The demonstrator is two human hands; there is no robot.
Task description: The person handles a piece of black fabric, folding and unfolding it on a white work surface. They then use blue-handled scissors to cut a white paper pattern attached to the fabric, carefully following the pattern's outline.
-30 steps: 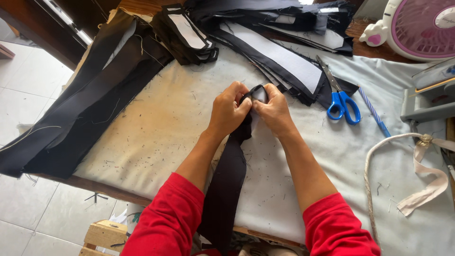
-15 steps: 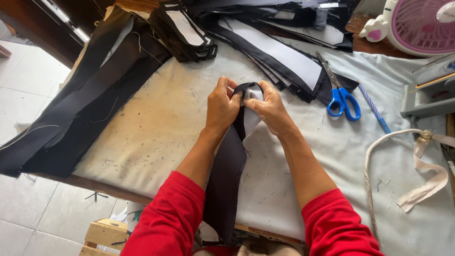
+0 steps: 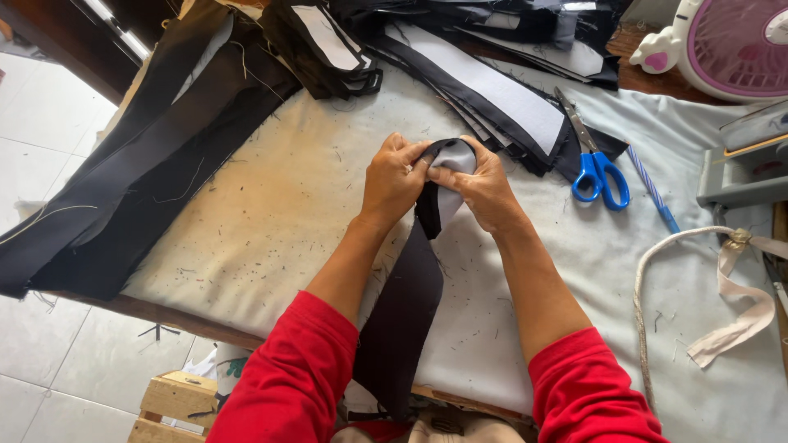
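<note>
A long black fabric strip (image 3: 402, 320) with a pale grey lining runs from the table's near edge up to my hands. My left hand (image 3: 392, 182) and my right hand (image 3: 484, 187) both pinch its far end, which is lifted off the padded cloth and folded back so the grey lining (image 3: 454, 164) shows between my fingers. Both arms wear red sleeves.
Blue-handled scissors (image 3: 593, 160) and a blue pen (image 3: 652, 190) lie to the right. Stacks of black strips (image 3: 328, 45) lie at the back, long black pieces (image 3: 139, 164) hang over the left edge. A pink fan (image 3: 730, 41) and a cord (image 3: 657, 271) sit at the right.
My hands have lifted the strip's end a little toward the far side and turned it over, so more grey lining shows between my fingers.
</note>
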